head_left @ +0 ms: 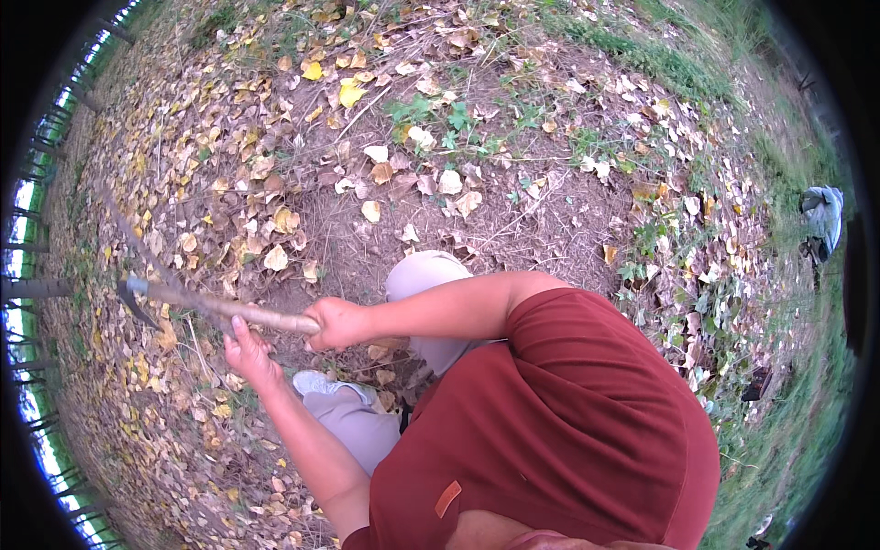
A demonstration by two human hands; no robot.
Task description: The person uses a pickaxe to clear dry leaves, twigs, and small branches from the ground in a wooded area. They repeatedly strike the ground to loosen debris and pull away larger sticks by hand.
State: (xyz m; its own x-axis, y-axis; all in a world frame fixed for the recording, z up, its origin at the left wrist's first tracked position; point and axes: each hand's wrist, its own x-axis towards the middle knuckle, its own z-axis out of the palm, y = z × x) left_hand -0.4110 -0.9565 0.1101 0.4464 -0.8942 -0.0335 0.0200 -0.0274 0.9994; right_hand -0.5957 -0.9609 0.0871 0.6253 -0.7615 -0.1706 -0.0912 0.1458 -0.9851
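Note:
My right hand (337, 324) is closed around the butt end of a sickle's pale wooden handle (247, 314). The tool reaches out to the left, where a grey metal collar joins a dark curved blade (137, 305). Below the handle, my left hand (252, 356) grips the lower end of a long, thin branch (151, 258). That branch slants up and away to the left, partly blurred, and crosses the sickle handle in the picture. Whether the two touch is unclear.
Dry yellow and brown leaves (275, 257) cover the soil, with green weeds (449, 119) ahead. My light trousers (353, 426) and pale shoe (325, 383) are close under my arms. Tree trunks (41, 289) line the far left. A light-blue cloth item (822, 218) is at the right.

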